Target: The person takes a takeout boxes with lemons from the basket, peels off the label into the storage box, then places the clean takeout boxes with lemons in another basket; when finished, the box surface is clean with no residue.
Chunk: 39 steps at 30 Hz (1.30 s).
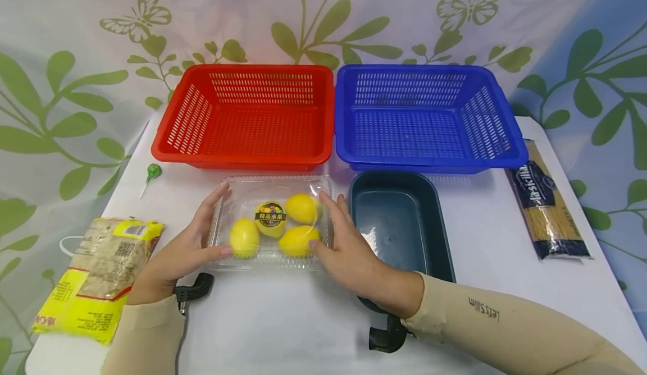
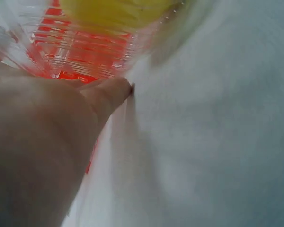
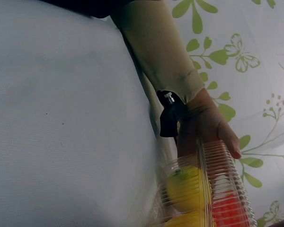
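A clear plastic clamshell box (image 1: 275,183) lies crosswise between both hands, with several yellow lemons (image 1: 245,237) inside and a dark round label on its lid. My left hand (image 1: 189,243) grips the box's left end, thumb at the near corner and fingers along the side. The right hand (image 1: 354,257) holds the opposite end, its thumb over the near right corner. In the right wrist view, the left hand (image 3: 203,123) shows at one end of the ribbed box (image 3: 220,161). Whether the box touches the table cannot be told.
A red basket (image 1: 253,164) and a blue basket (image 1: 429,167) stand side by side behind. The dark teal tub (image 1: 440,218) sits partly under my right forearm. Spaghetti (image 1: 548,206) lies far right; a yellow-and-beige bag (image 1: 96,274) and a green lollipop (image 1: 154,170) lie left.
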Available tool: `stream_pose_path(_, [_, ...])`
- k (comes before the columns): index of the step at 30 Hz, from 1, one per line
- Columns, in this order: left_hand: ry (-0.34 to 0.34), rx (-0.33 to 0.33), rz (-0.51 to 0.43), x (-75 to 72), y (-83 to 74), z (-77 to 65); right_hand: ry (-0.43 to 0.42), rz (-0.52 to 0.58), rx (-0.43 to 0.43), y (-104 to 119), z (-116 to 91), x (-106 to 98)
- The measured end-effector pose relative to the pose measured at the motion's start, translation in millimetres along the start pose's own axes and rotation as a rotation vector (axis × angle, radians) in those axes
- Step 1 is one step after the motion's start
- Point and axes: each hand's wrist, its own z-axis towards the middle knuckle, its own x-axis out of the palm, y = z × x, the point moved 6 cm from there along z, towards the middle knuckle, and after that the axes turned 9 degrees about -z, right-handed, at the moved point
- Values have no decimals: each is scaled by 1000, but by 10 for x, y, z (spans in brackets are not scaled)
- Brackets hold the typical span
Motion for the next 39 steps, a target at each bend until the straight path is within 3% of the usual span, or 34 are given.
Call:
stream_pose_path(17, [-43, 17, -68, 0, 35, -33, 11, -16, 17, 58, -43, -22])
stream_pose_path(23, [-48, 12, -59, 5, 42, -25, 43, -43, -18, 142, -65, -78])
stream_pose_path(27, [-47, 16, -32, 5, 41, -19, 47, -121, -112, 236, -59, -148])
stream_pose_path(34, [-36, 40, -7, -2, 55, -16, -8, -348, -405, 491, 50, -285])
stream_pose_path(39, [-36, 49, -2, -14, 73, -15, 10, -525, -528, 653, 162, -250])
